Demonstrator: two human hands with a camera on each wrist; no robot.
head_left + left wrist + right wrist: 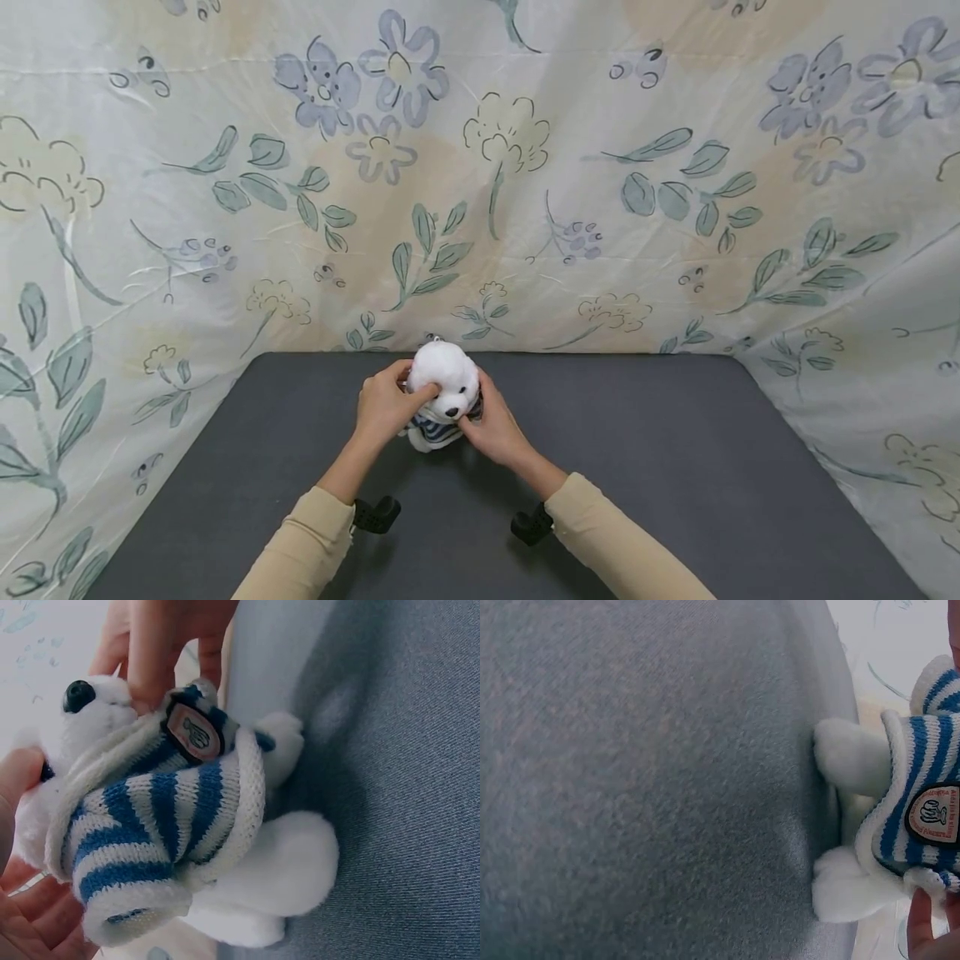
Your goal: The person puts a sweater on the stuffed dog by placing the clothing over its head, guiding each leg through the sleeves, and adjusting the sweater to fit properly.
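A white plush dog (444,367) in a blue-and-white striped knit sweater (157,817) is upright at the far middle of the table, its black nose towards me. My left hand (385,407) grips one side of its head, with the thumb across the face beside an eye. On the other side, my right hand (497,427) holds it by the cheek and arm, thumb under the muzzle. In the right wrist view, fingertips (921,921) are at a front paw beside the sweater's round patch (935,814). Its white feet (847,885) point down at the table.
The dark grey table (637,450) extends to both sides of the toy. Behind it hangs a floral cloth (555,192), which meets the table's back edge close to the toy. Black wrist straps (377,514) jut inward below both hands.
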